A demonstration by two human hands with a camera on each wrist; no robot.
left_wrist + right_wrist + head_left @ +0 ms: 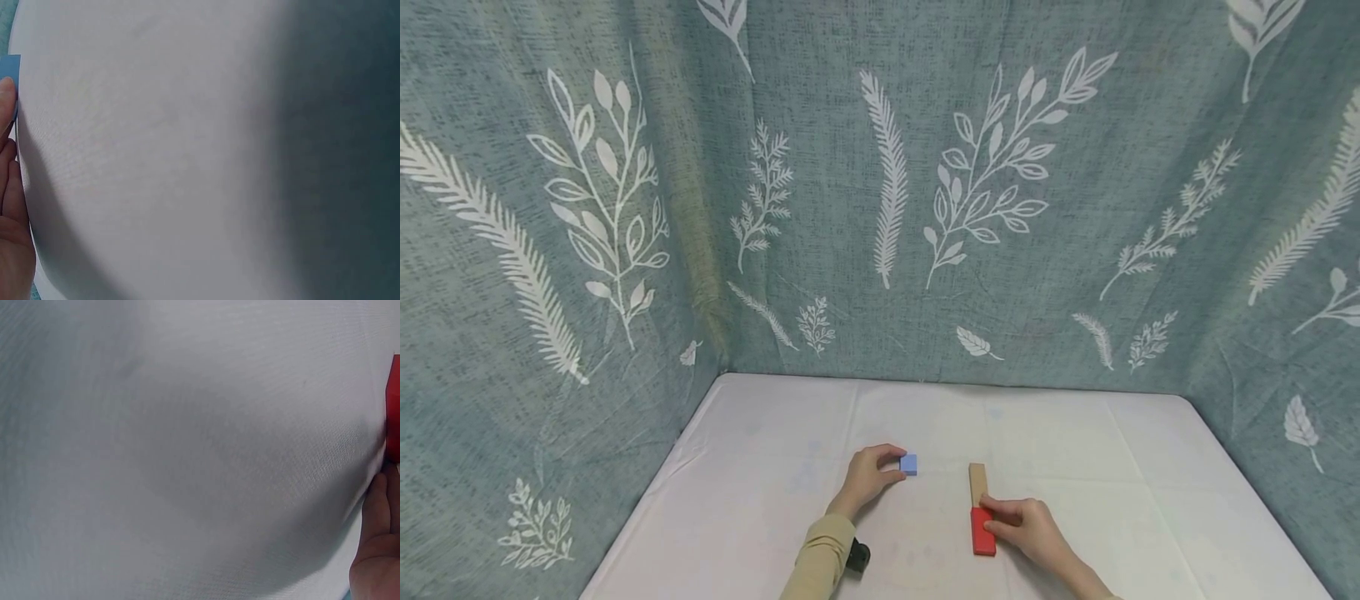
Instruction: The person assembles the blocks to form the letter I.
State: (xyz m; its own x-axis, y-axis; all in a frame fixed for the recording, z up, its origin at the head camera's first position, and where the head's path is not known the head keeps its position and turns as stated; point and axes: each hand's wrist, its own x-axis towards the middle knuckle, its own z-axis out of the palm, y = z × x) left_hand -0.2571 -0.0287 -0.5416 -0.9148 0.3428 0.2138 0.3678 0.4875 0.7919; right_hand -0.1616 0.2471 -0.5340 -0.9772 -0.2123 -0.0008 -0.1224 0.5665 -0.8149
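Note:
In the head view my left hand [867, 477] pinches a small light blue block [909, 465] between thumb and fingers, near the middle of the table. The left wrist view shows a thumb on the blue block [9, 65] at its left edge. My right hand [1032, 527] holds a flat red rectangular block [982, 537] by its right side, fingertips at its upper end. A narrow plain wooden block [977, 483] lies end to end with the red one, running away from me. At the right wrist view's edge, the red block [394, 412] shows above the fingers.
A white cloth [760, 467] covers the table. Green-blue curtains [820, 250] with white leaf prints stand behind the table and at both sides. A black device [858, 556] sits at the left wrist, beside the beige sleeve [822, 554].

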